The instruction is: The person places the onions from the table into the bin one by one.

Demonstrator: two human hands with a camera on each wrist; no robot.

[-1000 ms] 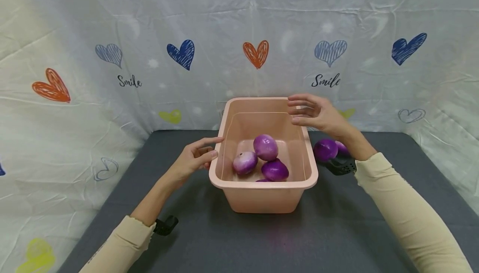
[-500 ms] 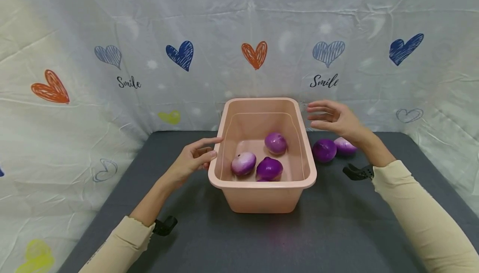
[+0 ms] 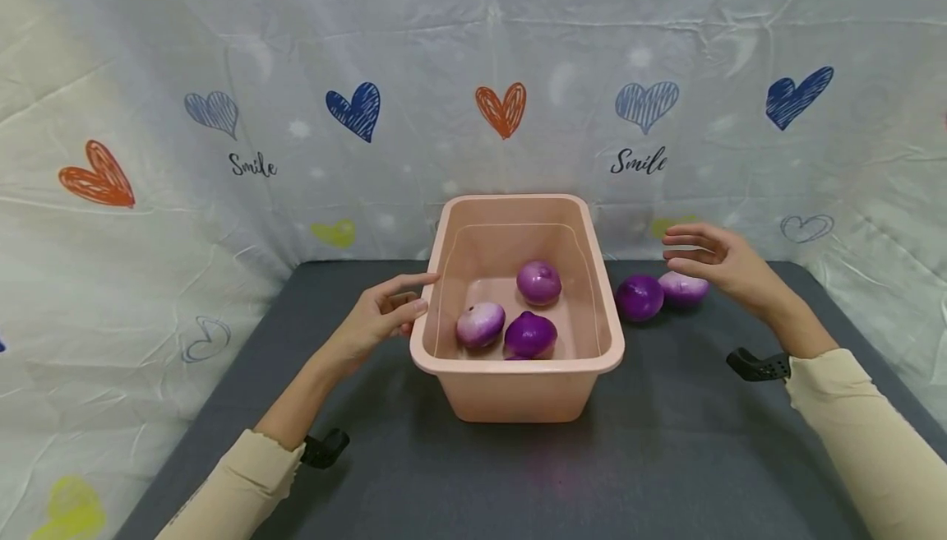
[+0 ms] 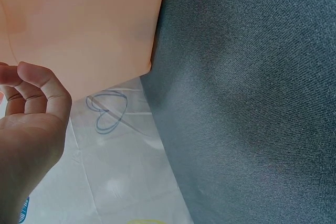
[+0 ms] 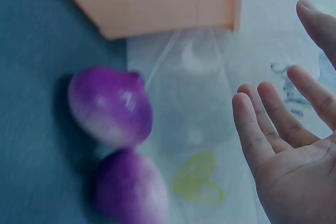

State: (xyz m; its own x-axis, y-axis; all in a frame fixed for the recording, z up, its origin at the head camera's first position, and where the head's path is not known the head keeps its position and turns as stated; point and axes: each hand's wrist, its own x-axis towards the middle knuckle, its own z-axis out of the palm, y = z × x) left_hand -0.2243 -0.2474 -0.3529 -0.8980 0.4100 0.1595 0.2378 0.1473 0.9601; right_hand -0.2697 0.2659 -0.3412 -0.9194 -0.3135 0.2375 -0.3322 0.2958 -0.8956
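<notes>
Left hand (image 3: 377, 318) loosely curled, holding nothing, fingertips by the left rim of the pink tub (image 3: 518, 367), as if steadying it; right hand (image 3: 721, 265) released, hovering over two purple onions (image 3: 661, 293) near the table's (image 3: 666, 458) back edge; three onions (image 3: 518, 314) inside the tub; five total.

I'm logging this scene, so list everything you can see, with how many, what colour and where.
bin: one, pale pink, middle of the table
onions in the bin: three, purple and white, on its floor
onions on the table: two, purple, side by side right of the bin
table: one, dark grey cloth top
backdrop: one, white sheet with coloured hearts and the word Smile, behind and at the sides
sleeves: two, cream, on both forearms
wrist mounts: two, black, at the wrists
left hand: empty, fingers by the bin's left rim
right hand: empty, open, above the two loose onions
</notes>
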